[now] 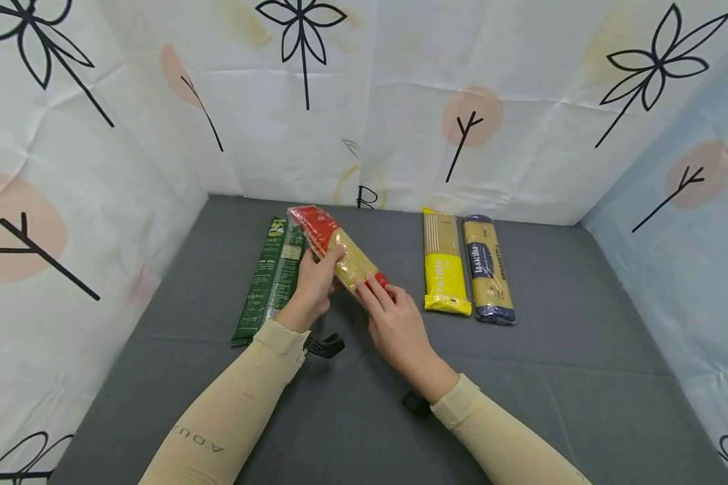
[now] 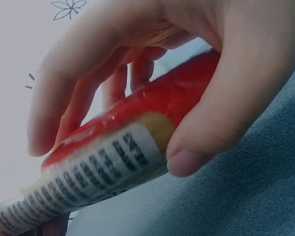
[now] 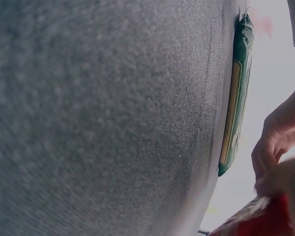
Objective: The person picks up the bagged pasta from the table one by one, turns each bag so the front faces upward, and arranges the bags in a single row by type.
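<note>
A clear pack of spaghetti with red ends (image 1: 352, 259) is held aslant above the grey table, its far end toward the upper left. My left hand (image 1: 315, 279) grips it from the left side; in the left wrist view the thumb (image 2: 187, 160) presses near a white printed label and the other fingers curve over the red part. At the nearer red end, my right hand (image 1: 400, 330) holds the pack with fingers on top; its thumb is hidden in the head view. Two green spaghetti packs (image 1: 261, 289) lie side by side just left of my left hand, partly covered by it.
Right of the hands, a yellow pasta pack (image 1: 447, 269) and a blue-ended pasta pack (image 1: 488, 269) lie next to each other. Grey cloth covers the table (image 1: 558, 404). White patterned sheets (image 1: 400, 135) stand along the back and both sides.
</note>
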Available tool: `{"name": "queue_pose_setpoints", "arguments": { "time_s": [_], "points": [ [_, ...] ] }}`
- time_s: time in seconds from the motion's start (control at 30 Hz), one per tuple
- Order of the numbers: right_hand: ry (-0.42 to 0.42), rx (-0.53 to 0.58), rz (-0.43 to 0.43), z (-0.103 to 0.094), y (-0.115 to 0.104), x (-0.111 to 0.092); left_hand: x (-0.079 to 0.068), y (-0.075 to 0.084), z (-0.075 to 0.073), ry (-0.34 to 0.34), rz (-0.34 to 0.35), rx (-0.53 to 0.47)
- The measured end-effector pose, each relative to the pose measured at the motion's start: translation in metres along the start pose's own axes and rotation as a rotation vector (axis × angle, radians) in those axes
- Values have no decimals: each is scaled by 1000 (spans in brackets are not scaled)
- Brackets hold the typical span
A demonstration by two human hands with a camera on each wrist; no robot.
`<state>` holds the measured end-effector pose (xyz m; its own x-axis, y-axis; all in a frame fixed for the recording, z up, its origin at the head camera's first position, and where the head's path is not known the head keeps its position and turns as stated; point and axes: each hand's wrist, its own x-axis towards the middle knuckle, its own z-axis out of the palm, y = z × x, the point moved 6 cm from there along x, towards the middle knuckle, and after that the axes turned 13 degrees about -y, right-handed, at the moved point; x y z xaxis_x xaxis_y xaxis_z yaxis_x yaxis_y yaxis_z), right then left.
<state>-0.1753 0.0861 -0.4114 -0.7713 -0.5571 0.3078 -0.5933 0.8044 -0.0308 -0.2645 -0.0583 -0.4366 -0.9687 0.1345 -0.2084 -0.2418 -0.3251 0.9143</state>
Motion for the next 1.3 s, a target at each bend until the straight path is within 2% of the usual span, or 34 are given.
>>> {"name": "queue_pose_setpoints", "arguments": {
  "time_s": [0.2,0.43,0.73,0.9,1.03,1.2,1.3],
  "points": [
    [-36,162,-11,-2,5,0,0,1,-4,11,13,-51],
    [-37,320,1,-10,14,2,0,4,-6,-17,25,-95],
    [-66,440,39,-10,24,2,0,9,-5,-59,13,-84],
    [-83,552,89,-6,33,1,-1,9,-4,-92,10,-59],
    [-147,742,182,4,43,-1,-1,9,-3,-117,15,-51],
    [-283,1107,328,20,50,-6,0,11,2,-196,37,-48],
    [-377,1268,357,26,47,-7,0,12,6,-239,47,-36]
  ]
}}
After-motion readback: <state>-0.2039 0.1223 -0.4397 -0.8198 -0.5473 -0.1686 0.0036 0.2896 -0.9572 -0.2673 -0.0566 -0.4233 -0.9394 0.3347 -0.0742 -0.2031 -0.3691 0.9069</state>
